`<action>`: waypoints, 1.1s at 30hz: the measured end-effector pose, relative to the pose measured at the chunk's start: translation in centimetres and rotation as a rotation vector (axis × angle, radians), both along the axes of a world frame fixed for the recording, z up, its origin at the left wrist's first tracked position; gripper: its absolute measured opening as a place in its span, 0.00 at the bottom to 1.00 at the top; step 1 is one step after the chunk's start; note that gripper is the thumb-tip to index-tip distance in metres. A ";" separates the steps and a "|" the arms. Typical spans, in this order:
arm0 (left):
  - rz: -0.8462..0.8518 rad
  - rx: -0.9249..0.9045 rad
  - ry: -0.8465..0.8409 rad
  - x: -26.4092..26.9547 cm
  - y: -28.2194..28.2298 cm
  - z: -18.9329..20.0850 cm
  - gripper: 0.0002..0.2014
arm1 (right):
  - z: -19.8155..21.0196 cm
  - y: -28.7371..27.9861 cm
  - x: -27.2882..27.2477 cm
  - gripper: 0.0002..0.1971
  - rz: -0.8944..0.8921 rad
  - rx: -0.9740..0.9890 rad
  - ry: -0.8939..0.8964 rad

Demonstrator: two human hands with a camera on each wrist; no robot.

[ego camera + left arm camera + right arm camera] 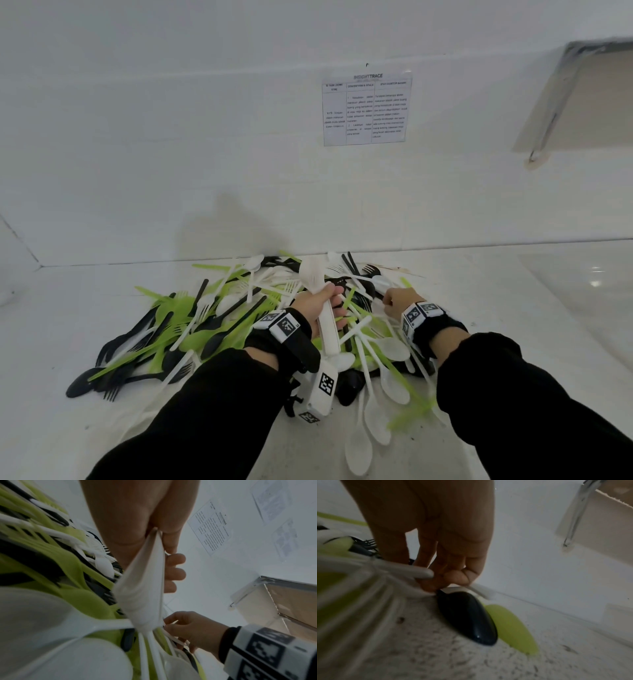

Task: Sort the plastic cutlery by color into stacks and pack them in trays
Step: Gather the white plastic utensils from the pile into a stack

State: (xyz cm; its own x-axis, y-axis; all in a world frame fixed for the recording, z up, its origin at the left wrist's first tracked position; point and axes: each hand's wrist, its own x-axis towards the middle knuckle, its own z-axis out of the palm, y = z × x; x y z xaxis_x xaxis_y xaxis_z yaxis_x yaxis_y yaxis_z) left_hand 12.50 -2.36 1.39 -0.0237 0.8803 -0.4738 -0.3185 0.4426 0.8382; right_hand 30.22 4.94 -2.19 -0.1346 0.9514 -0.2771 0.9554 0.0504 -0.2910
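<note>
A mixed pile of white, green and black plastic cutlery [219,318] lies on the white counter [534,308] against the wall. My left hand [320,306] grips a stack of white cutlery [317,279] around its handles, heads pointing up toward the wall; the left wrist view shows the stack [142,582] in the curled fingers [175,573]. To its right, my right hand [399,303] reaches down into the pile. In the right wrist view its fingertips [452,577] pinch the end of a white handle [412,571], beside a black spoon [467,616] and a green spoon [510,627].
A printed sheet [366,109] hangs on the wall behind the pile. A clear-fronted box [582,102] is mounted at the upper right. Several white spoons [376,407] lie loose near the front between my arms. Bare counter shows left and right of the pile.
</note>
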 end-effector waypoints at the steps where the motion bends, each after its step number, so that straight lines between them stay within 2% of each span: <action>1: -0.007 -0.007 0.011 -0.1 0.2 -0.1 0.12 | 0.1 0.2 -0.1 0.13 0.011 -0.021 -0.020; 5: -0.020 -0.018 0.009 -0.3 0.6 -0.1 0.11 | 1.3 0.4 0.3 0.07 0.023 0.000 -0.017; 8: -0.024 -0.019 0.012 -0.5 0.9 -0.2 0.11 | 2.7 0.5 0.9 0.03 -0.014 0.097 0.162; 11: -0.022 -0.020 -0.004 -0.6 1.1 -0.1 0.11 | 3.8 1.1 1.9 0.20 0.026 0.073 0.249; 12: -0.023 -0.020 -0.007 -0.6 1.2 -0.1 0.12 | 4.1 1.3 2.1 0.22 0.008 0.109 0.324; 14: -0.024 -0.021 -0.010 -0.6 1.2 0.0 0.12 | 4.5 1.3 2.4 0.16 -0.114 0.177 0.615; 16: -0.013 -0.019 -0.008 -0.6 1.2 0.1 0.13 | 5.5 0.9 2.2 0.08 -0.198 0.138 0.853; 17: -0.006 -0.019 -0.011 -0.6 1.2 0.1 0.13 | 6.0 0.6 1.9 0.05 -0.199 0.082 0.893; 18: 0.002 -0.019 -0.016 -0.6 1.2 0.1 0.13 | 6.4 0.3 1.6 0.04 -0.177 0.029 0.855; 21: 0.017 -0.011 -0.018 -0.9 1.1 0.1 0.13 | 7.3 -1.5 0.6 0.14 -0.084 -0.121 0.526; 26: 0.019 -0.016 0.010 -1.1 0.5 -0.3 0.12 | 6.0 -4.6 0.0 0.17 -0.044 -0.494 0.220; 28: 0.032 -0.013 0.012 -1.2 0.2 -0.3 0.12 | 5.2 -5.8 -0.2 0.23 0.002 -0.576 0.036; 29: 0.035 -0.012 0.016 -1.2 0.1 -0.3 0.11 | 4.9 -6.3 -0.1 0.28 0.030 -0.535 -0.079; 31: 0.041 -0.010 0.030 -1.2 0.0 -0.4 0.10 | 4.7 -6.9 0.1 0.34 0.093 -0.305 -0.285; 33: 0.047 -0.006 0.029 -1.2 -0.2 -0.4 0.10 | 4.6 -6.9 0.2 0.33 0.142 -0.035 -0.288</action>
State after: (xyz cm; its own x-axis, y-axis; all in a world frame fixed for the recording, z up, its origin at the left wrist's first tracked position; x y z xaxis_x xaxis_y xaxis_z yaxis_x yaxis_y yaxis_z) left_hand 11.25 -2.60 1.03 -0.0793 0.8751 -0.4774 -0.3145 0.4324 0.8450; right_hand 30.37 -1.99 2.38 -0.1767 0.9179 -0.3554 0.9829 0.1838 -0.0138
